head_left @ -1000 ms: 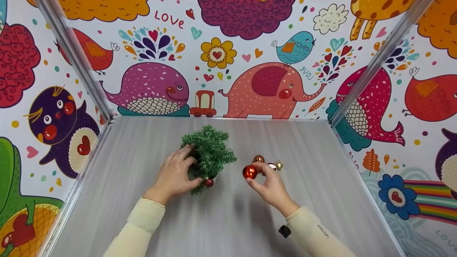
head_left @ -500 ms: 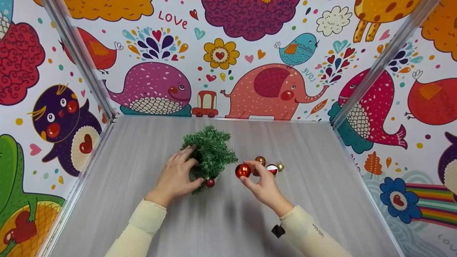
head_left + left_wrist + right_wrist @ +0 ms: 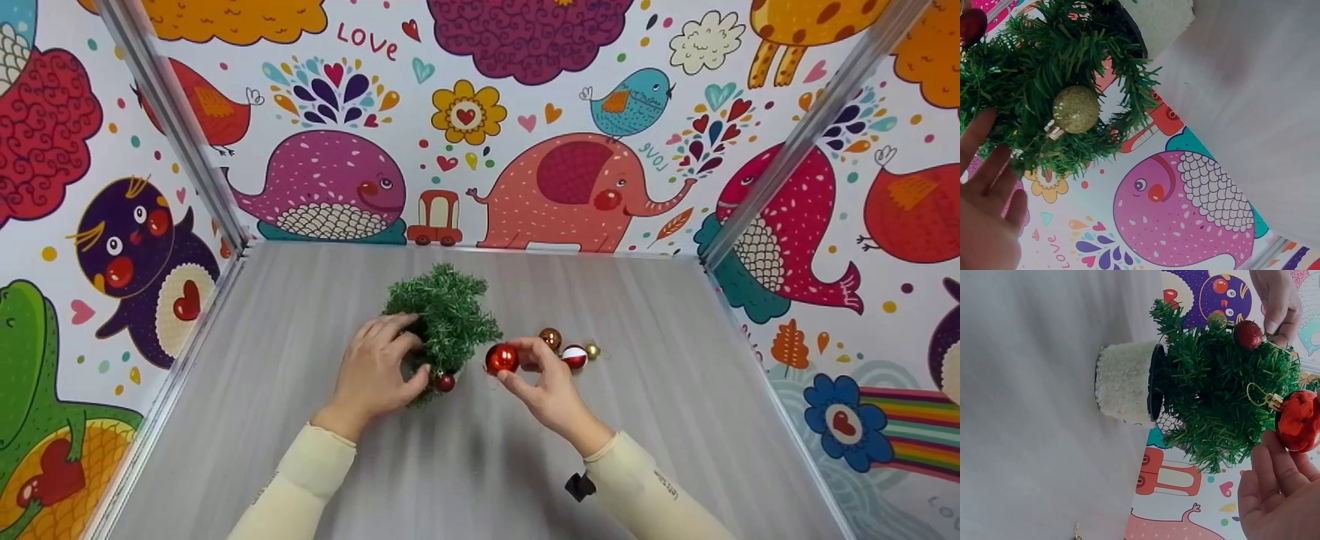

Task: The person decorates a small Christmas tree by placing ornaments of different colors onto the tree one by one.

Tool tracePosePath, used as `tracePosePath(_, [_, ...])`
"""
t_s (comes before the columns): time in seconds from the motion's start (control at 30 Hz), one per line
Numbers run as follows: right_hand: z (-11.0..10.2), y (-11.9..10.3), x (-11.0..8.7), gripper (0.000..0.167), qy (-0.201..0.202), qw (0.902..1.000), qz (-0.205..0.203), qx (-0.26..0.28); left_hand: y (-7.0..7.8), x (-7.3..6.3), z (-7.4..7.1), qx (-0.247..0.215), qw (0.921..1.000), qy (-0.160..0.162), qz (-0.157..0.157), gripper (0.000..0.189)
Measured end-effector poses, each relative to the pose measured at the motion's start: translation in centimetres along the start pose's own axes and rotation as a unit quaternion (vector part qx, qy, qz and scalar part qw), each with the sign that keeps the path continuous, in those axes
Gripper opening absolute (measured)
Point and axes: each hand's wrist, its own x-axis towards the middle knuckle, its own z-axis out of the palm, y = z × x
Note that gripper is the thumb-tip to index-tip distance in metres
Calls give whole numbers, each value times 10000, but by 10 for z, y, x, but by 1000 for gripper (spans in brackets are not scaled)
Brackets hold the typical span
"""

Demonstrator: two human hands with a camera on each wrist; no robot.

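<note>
A small artificial Christmas tree [image 3: 450,307] of green tinsel stands in a white fuzzy pot [image 3: 1129,382]. My left hand [image 3: 379,367] is at its left side, thumb and fingers at the branches, fingertips partly hidden in the greenery. A red glitter bauble [image 3: 1248,334] hangs close to the left thumb, and a gold glitter bauble [image 3: 1076,109] hangs on another branch. To the right of the tree, my right hand [image 3: 551,386] pinches a shiny red bauble [image 3: 502,359] between thumb and fingers. Its gold cap and loose string loop [image 3: 1256,395] point toward the branches.
Behind the right hand, a copper bauble [image 3: 550,338], a red-and-white bauble [image 3: 574,357] and a small gold bauble [image 3: 592,350] lie on the grey table [image 3: 637,300]. Printed cartoon panels [image 3: 330,187] with metal corner posts [image 3: 176,135] enclose the table.
My right hand has carried the shiny red bauble leftward, nearer to the tree, uncovering the red-and-white bauble. The left hand stays at the branches, and the head view has shifted slightly.
</note>
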Motion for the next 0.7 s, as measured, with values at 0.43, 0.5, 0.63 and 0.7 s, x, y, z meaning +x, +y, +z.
tracePosePath(0.43, [1,-29,-1,39,-75,9987,12,498,23,10,9,109,9896,971,1060,18])
tracePosePath(0.5, [1,-29,-2,38,-104,9983,151,557,25,10,11,176,9877,1040,1155,22])
tracePosePath(0.63, [2,-30,-2,37,-183,9973,322,641,27,9,15,253,9849,1053,1352,31])
tracePosePath(0.7, [1,-31,-3,36,-213,9969,350,677,28,9,16,297,9838,986,1465,36])
